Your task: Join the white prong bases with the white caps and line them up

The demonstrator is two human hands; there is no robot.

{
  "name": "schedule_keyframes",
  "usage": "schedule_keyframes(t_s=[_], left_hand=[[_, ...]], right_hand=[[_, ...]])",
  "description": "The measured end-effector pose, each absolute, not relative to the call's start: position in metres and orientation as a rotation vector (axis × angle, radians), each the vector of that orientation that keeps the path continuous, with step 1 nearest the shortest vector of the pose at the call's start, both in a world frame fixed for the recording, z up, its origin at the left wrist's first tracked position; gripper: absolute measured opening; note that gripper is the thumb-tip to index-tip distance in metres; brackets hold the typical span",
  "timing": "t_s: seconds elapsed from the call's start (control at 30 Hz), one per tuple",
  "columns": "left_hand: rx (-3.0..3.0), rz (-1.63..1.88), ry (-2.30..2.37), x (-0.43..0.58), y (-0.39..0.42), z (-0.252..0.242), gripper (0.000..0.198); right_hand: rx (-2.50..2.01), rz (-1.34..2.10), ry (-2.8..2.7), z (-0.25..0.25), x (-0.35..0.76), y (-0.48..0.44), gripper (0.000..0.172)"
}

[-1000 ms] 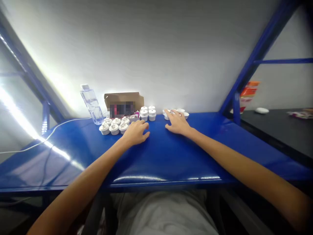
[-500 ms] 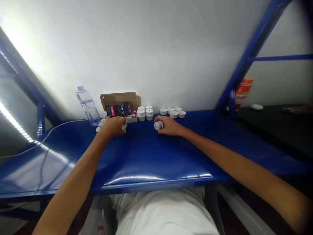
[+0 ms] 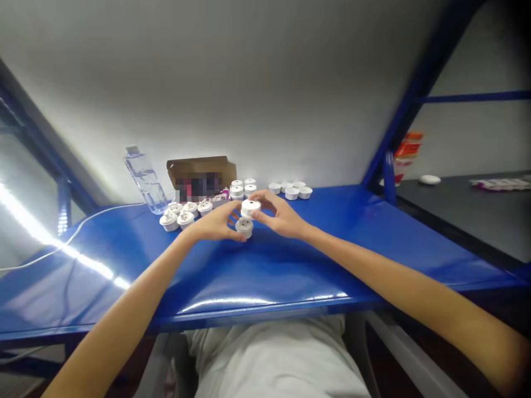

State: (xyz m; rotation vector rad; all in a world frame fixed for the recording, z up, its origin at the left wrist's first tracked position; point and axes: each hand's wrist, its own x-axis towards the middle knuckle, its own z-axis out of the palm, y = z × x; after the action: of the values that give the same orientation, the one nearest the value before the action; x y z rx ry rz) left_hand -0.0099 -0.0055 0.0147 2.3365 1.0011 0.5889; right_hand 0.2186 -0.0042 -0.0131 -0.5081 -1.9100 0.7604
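Observation:
In front of me at mid-table, my right hand (image 3: 282, 214) grips a white round cap (image 3: 250, 208) with a small dark hole in its top. Just below it is a white round base (image 3: 244, 228) with small fittings inside. Thumb and fingers of my left hand (image 3: 219, 222) close around that base from the left. The cap is right above the base; whether they touch I cannot tell. Left of my left hand, several similar open bases (image 3: 185, 219) stand grouped. Behind my hands are several capped white units (image 3: 237, 190), partly hidden by my fingers.
Several shallow white round pieces (image 3: 292, 193) lie by the wall. An open cardboard box (image 3: 199, 164) with a phone stands at the back, beside a tilted clear bottle (image 3: 146, 179). A white cable (image 3: 89, 218) crosses the left side. Blue frame posts (image 3: 390, 177) flank the table (image 3: 265, 276).
My left hand has come right from the group of bases, bringing one base to mid-table. My right hand has shifted left and turned the cap's holed face upward above that base.

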Motion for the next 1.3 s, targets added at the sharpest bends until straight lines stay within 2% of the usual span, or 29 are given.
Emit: schedule_keyframes(t_s=[0.13,0.33,0.43,0.57,0.83,0.97,1.23,1.3], left_hand=[[2.309,0.507,1.060,-0.020,0.003,0.013,0.055],[2.221,0.531,1.076,-0.014,0.003,0.002,0.050],[2.151,0.555,1.071,-0.012,0.002,0.000,0.047],[1.939,0.597,0.993,-0.012,0.000,0.006,0.045],[1.690,0.807,0.903,-0.010,-0.003,0.016,0.036],[1.536,0.846,0.883,-0.008,-0.002,0.010,0.041],[1.554,0.867,0.973,-0.006,0.000,0.009,0.047],[1.574,0.841,0.965,-0.006,-0.002,0.011,0.048]], right_hand=[[-0.585,0.634,-1.984,-0.019,0.214,-0.009,0.038],[-0.663,0.586,-2.193,-0.025,0.211,-0.012,0.035],[-0.688,0.655,-2.160,-0.022,0.214,-0.011,0.037],[-0.742,0.741,-2.122,-0.014,0.223,-0.005,0.047],[-0.556,0.986,-1.857,-0.010,0.227,-0.001,0.047],[-0.490,0.924,-1.869,-0.011,0.225,-0.004,0.045],[-0.537,0.577,-1.933,-0.018,0.223,-0.009,0.042],[-0.546,0.577,-1.937,-0.019,0.223,-0.010,0.042]])
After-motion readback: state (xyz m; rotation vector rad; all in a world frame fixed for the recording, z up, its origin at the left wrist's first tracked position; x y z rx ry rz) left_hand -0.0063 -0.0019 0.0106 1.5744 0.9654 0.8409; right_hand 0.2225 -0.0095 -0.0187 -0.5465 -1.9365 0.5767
